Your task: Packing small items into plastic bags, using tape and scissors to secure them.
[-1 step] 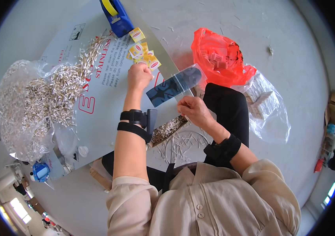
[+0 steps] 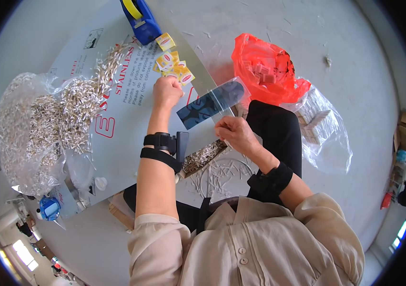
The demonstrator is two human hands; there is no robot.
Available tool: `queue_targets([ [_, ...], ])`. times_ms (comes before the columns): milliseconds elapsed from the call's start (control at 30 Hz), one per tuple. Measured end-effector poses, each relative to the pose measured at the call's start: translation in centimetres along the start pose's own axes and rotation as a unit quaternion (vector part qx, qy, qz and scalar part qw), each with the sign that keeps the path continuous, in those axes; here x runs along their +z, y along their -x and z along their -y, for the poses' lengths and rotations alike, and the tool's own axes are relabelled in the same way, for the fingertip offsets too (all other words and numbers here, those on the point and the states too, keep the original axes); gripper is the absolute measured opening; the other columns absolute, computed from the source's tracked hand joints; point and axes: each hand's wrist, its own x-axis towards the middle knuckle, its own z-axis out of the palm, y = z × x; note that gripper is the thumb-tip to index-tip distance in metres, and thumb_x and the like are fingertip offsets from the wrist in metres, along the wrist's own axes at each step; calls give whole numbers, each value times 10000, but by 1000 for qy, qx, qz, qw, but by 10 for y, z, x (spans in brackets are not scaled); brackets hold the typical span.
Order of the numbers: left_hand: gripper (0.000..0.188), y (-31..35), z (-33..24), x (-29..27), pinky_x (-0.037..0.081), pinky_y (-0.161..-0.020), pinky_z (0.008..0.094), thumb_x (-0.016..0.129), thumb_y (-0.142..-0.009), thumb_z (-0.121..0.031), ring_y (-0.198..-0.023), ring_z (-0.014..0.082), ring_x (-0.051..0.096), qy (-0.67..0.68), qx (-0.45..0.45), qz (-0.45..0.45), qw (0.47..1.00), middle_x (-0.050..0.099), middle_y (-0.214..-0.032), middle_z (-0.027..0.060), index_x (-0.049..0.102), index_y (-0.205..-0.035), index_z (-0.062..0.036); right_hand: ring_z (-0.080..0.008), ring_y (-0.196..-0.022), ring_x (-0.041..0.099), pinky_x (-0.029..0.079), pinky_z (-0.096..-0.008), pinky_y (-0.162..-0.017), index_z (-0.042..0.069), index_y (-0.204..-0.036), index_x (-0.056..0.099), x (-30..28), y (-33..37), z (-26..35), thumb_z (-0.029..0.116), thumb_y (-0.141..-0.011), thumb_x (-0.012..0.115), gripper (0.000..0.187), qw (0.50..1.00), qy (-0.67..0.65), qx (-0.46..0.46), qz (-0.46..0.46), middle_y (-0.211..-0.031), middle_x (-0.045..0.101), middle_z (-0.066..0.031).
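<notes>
My left hand (image 2: 167, 93) is closed, its fingertips at the lower edge of several small yellow and white printed cards (image 2: 180, 69) on the table. Whether a card is between the fingers is hidden. My right hand (image 2: 238, 135) is pinched on the near end of a clear plastic bag (image 2: 235, 91). The bag slants over the table's right edge, and a dark blue, see-through patterned panel (image 2: 198, 110) shows in it. Below, between my arms, a cardboard box (image 2: 205, 159) holds many thin, white-tipped sticks that look like cotton swabs.
A large clear bag (image 2: 10, 114) spills similar sticks (image 2: 76, 102) across the printed sheet-covered table (image 2: 131, 128). A blue tape dispenser (image 2: 147, 29) stands at the far edge. On my right are a red plastic bag (image 2: 272, 66) and a clear bag of white packs (image 2: 315, 119).
My left hand and forearm have shifted very slightly left. My right hand and the plastic bag look almost unmoved.
</notes>
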Motion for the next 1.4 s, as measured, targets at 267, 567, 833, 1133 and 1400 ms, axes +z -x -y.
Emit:
queue_targets([
  [267,87,-5,1,1,499,-666,350,674,-563,-4,-693,292,638,-63,31,6,997,639,-688,155,600,-599,-32,-114,-550,552,442,-262,-512,-45,-767,588,-3,0,5,71,-775,583,116,998,-53,26,13,-617,571,-55],
  [567,56,-3,4,-3,484,-629,356,627,-591,22,-652,302,608,-48,104,15,993,618,-671,146,587,-602,-16,-109,-549,577,450,-249,-510,-46,-759,583,-2,-3,5,61,-788,586,111,997,-63,52,-11,-626,579,-56],
  [833,62,-1,2,6,483,-622,349,637,-590,13,-648,294,610,-61,90,5,994,617,-669,145,582,-603,-15,-106,-562,585,458,-236,-518,-49,-760,577,0,-3,7,31,-810,569,94,995,-86,44,-26,-628,572,-41],
  [1133,142,-6,-2,-1,488,-621,350,711,-567,9,-637,299,608,-18,41,0,999,618,-662,155,576,-606,-10,-114,-563,596,466,-238,-527,-51,-774,577,-3,-1,6,38,-808,569,95,995,-81,55,-25,-643,579,-50],
  [1400,83,-17,-7,-4,485,-600,355,652,-610,13,-618,300,608,-101,169,67,978,610,-645,164,574,-618,-14,-107,-606,580,477,-224,-556,-40,-817,589,-2,-1,7,28,-871,553,94,994,-93,58,-9,-705,586,-38],
])
